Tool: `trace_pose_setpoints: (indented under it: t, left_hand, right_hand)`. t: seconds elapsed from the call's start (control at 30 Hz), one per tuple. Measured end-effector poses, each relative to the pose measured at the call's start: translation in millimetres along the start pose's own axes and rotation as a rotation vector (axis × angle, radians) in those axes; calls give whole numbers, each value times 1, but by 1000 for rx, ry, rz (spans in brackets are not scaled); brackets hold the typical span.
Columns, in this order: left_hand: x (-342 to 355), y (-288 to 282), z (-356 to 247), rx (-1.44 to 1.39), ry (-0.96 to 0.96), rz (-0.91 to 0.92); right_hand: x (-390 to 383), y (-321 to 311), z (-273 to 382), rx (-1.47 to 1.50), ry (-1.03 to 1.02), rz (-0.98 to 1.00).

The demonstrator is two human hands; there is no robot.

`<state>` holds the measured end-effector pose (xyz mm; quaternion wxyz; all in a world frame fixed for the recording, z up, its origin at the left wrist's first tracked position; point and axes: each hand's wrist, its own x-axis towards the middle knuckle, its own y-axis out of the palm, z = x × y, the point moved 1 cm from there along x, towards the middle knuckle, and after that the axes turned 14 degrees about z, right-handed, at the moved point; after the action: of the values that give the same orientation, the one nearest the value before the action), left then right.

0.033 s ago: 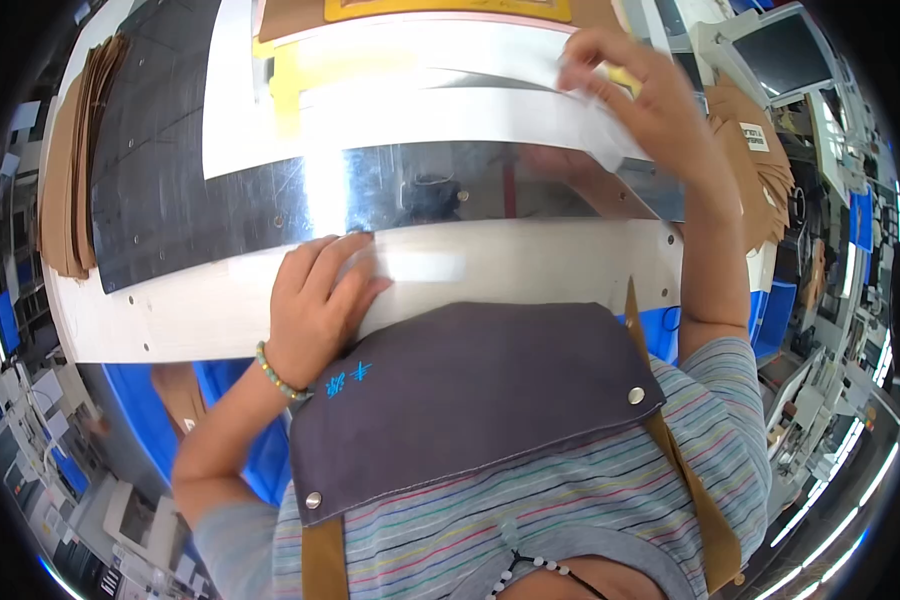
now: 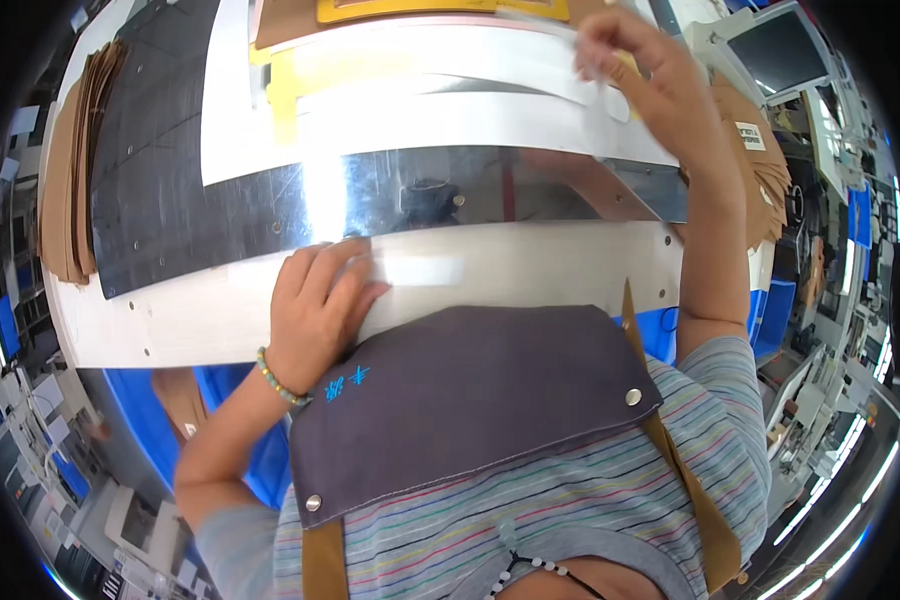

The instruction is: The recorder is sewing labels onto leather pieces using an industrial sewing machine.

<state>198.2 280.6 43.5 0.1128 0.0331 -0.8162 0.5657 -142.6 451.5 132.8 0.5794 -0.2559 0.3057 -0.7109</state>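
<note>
My left hand (image 2: 315, 315) rests on the pale front edge of the table (image 2: 530, 262), its fingers loosely bent and slightly apart, fingertips at the rim of the shiny metal plate (image 2: 390, 192). Nothing shows in it. Raised over the right end of the white sheets (image 2: 490, 118), my right hand (image 2: 650, 85) has thumb and fingers drawn together. A thin pale, see-through piece (image 2: 615, 103) shows just below its fingertips; blur hides what the fingers grip. Yellow strips (image 2: 285, 90) lie along the left of the sheets. Beyond them is a yellow frame (image 2: 400, 10) on brown board.
Stacks of brown folded pieces stand at the left (image 2: 75, 180) and right (image 2: 760, 170) of the table. A monitor (image 2: 780, 55) is at the far right. Blue bins (image 2: 135, 400) sit below the front edge.
My right hand has moved slightly away from me and to the right, and the pale piece under it has shifted too. My left hand stays in place.
</note>
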Motion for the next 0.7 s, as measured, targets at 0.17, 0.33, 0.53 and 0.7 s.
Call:
trace_pose_setpoints:
  t: [0.17, 0.33, 0.53, 0.7]
  left_hand:
    - [2, 5, 0, -68, -127, 93]
    - [-3, 6, 1, -94, -73, 119]
    - [-4, -10, 7, -456, -105, 105]
    - [47, -44, 32, -577, -172, -18]
  right_hand:
    - [24, -21, -7, 64, 101, -87]
    - [68, 38, -31, -336, -253, 36]
    - [29, 28, -50, -467, -187, -188]
    - [-33, 3, -54, -432, 60, -381]
